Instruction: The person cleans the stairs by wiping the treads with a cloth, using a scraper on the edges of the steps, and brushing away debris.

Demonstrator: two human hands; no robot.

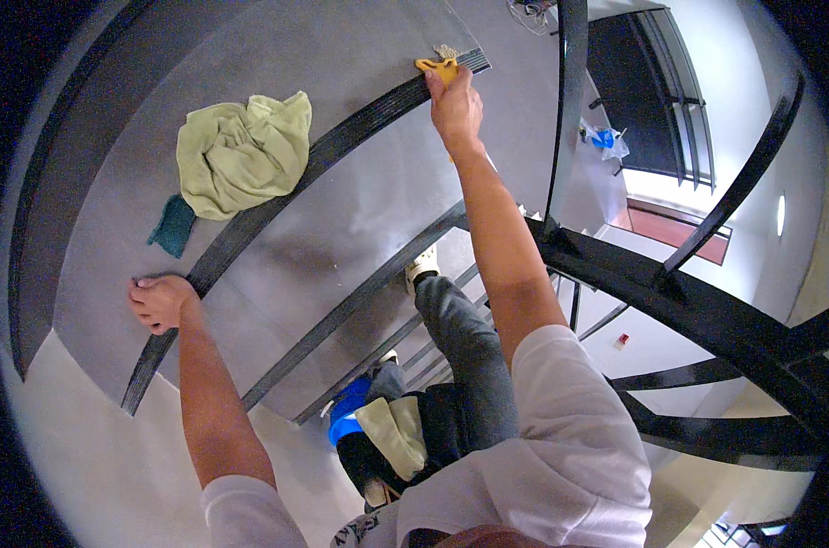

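My right hand (pixel 455 105) pinches a yellow plastic scraper (pixel 437 69) at the far right end of a black ribbed strip (pixel 369 115) along the edge of a grey stair step (pixel 341 55). A small heap of tan debris (pixel 445 51) lies just beyond the scraper. My left hand (pixel 162 303) leans on the same strip near its left end, fingers bent and apart, holding nothing. Between my hands, a crumpled pale green cloth (pixel 246 157) lies on the step, partly over the strip. A dark green scouring pad (pixel 172 226) sits between the cloth and my left hand.
Lower steps with dark edge strips (pixel 351 306) descend beneath me, where my leg (pixel 469 342) stands. Black metal railing (pixel 670 292) curves along the right. Farther off lies a clear bag with something blue (pixel 606 140). A pale cloth (pixel 394 437) hangs at my waist.
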